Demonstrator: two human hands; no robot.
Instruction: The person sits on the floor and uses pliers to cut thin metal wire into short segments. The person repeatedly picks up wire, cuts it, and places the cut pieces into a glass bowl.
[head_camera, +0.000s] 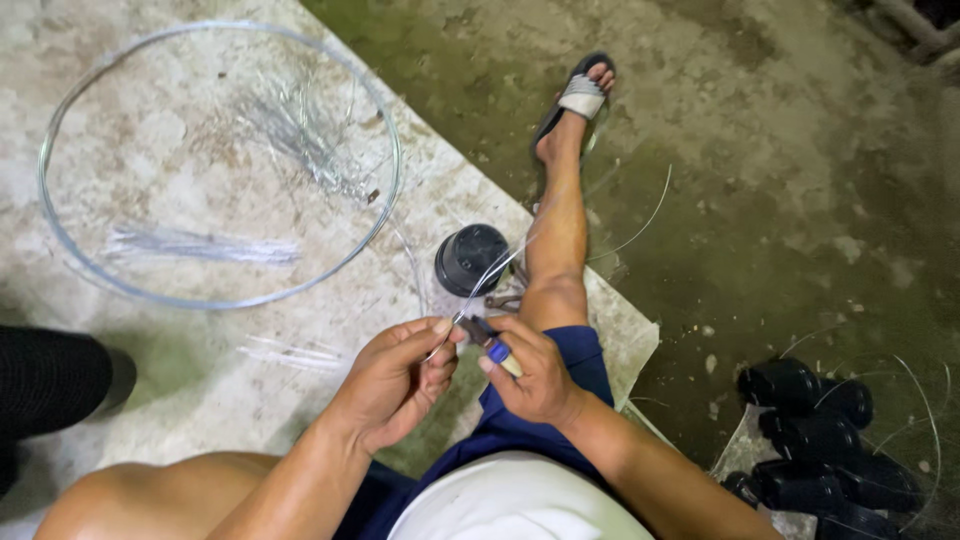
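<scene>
Left hand (395, 378) is pinching one thin wire (478, 285), right hand (530, 372) is gripping one small blue-handled tool (492, 346) right beside it. One black pot (470, 258) is sitting just past both grips.

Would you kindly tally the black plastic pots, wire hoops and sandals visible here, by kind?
Black pot beside the leg: 1
Black pots in the pile at right: about 5, overlapping, so uncertain
Wire hoop: 1
Sandal: 1
Total: about 8
</scene>
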